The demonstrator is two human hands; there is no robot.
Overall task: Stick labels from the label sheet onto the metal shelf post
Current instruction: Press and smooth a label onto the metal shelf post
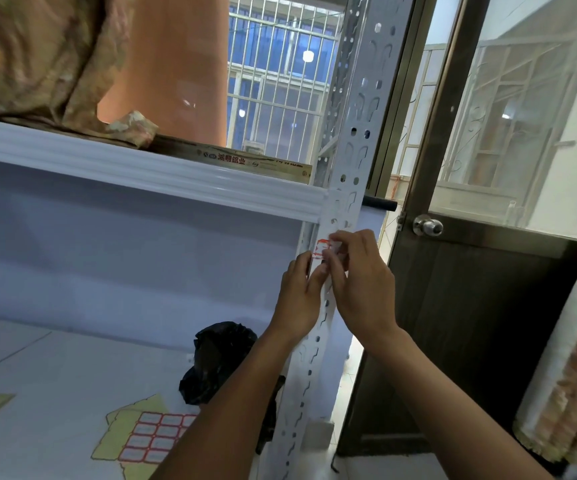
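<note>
Label (322, 248): small white sticker with a red border, against the near face of the metal shelf post (356, 140), just under the white shelf edge (141, 168); partly hidden by fingers.
Handling: judged very light, thin and limp, tacky on the back; likely to crease or fold onto itself. Best held by its edges, then smoothed flat from one side.
Orientation: its outline is mostly covered, so long axis cannot be told; its face looks toward the viewer.
Post: perforated pale metal, stiff, long axis near upright, leaning slightly right toward the top.
Left hand (297, 299): fingertips pressed on the post at the label's lower left edge.
Right hand (359, 289): fingers drawn together over the label's right side, pinching or pressing it; which one cannot be told.
Label sheet (148, 438): flat on the white surface, near left, rows of red-bordered stickers on yellow backing.
Black bag (218, 358): crumpled, beyond the sheet, beside the post.
</note>
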